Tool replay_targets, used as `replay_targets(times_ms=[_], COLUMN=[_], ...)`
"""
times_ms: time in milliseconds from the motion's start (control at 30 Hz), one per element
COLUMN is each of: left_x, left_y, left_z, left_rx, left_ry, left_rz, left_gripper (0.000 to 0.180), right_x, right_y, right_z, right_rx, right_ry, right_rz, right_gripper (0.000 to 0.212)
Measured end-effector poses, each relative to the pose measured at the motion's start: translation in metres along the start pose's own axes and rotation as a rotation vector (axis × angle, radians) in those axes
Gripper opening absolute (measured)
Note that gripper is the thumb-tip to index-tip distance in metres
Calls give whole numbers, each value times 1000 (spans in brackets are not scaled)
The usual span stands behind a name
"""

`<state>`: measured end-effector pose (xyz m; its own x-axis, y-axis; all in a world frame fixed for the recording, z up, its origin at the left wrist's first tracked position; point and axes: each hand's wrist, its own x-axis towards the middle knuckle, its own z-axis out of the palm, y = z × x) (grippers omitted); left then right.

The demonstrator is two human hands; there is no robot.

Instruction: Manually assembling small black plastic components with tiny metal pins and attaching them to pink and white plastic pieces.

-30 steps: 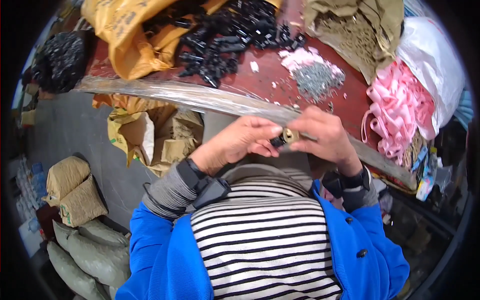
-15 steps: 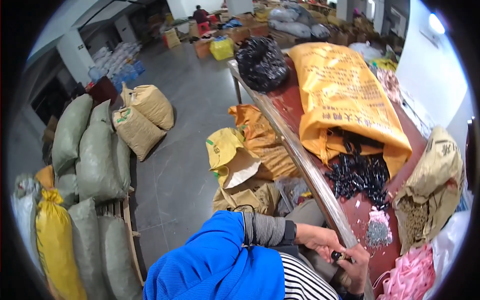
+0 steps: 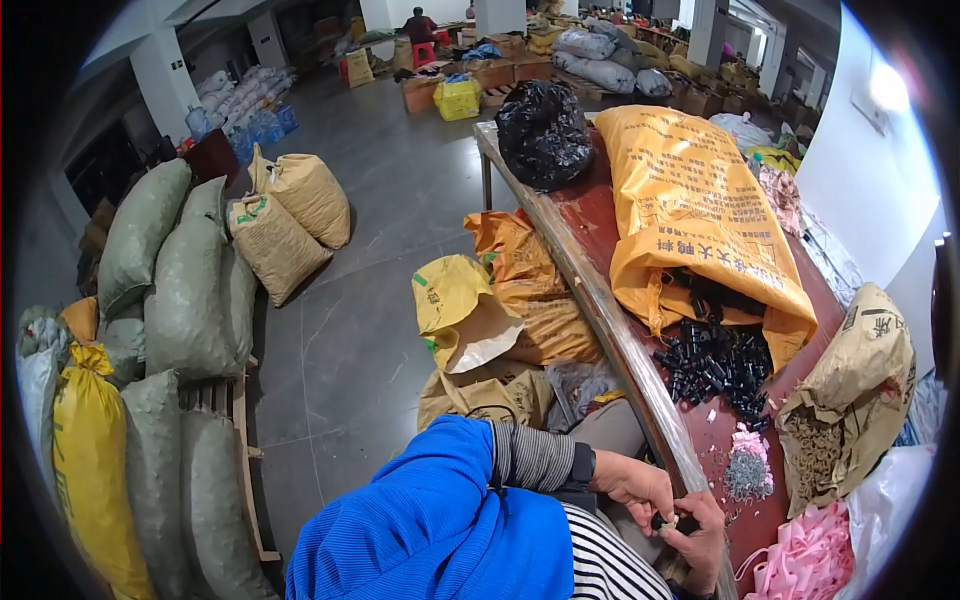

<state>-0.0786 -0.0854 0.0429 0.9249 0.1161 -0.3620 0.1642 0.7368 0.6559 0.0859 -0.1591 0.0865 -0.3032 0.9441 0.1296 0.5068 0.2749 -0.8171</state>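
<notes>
At the near edge of the desk, two bare hands meet over a small black part with a pale end. The right hand has its grip clamped on the part, thumb and fingers together. The left hand reaches from the left with fingertips bunched at the pale end; whether its grip pinches it, I cannot tell. The pale end faces right, toward the right hand, but the part is too small and covered to tell its long axis.

Just beyond the hands, on the desk's red top, lie pink straps and a heap of grey bits. A tan sack on the right carries bold dark characters. Farther along, black pieces spill from an orange sack printed with rows of dark characters and a boxed panel. A black plastic bag sits at the far left corner.

Left of the desk, grey tiled floor holds grey-green sacks and an upright yellow sack. White pillars stand farther off, and a person sits on a red stool at the far end.
</notes>
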Motion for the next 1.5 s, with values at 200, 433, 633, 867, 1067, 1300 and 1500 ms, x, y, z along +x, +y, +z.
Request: replay_targets(times_ms=[200,433,633,867,1067,1300,1500], left_x=[14,41,55,52,60,67,59], left_y=[9,22,27,45,66,53,53], left_z=[-14,-37,-43,-76,-70,-71,-80], left_rx=[-42,-121,-121,151,-263,-288,-284], left_ry=[-38,-47,-46,181,332,271,317], left_rz=[-11,64,129,495,271,258,329], left_gripper=[16,16,19,18,22,22,22], right_x=[11,31,3,19,15,-1,10], right_y=[25,51,79,90,121,129,123], right_z=[-11,-24,-12,-42,-41,-37,-43], right_rx=[-37,3,426,-388,-385,-466,-504], right_ry=[-37,34,450,343,361,341,220], right_rz=[-45,-50,216,236,332,285,307], right_gripper=[36,43,33,15,14,9,9])
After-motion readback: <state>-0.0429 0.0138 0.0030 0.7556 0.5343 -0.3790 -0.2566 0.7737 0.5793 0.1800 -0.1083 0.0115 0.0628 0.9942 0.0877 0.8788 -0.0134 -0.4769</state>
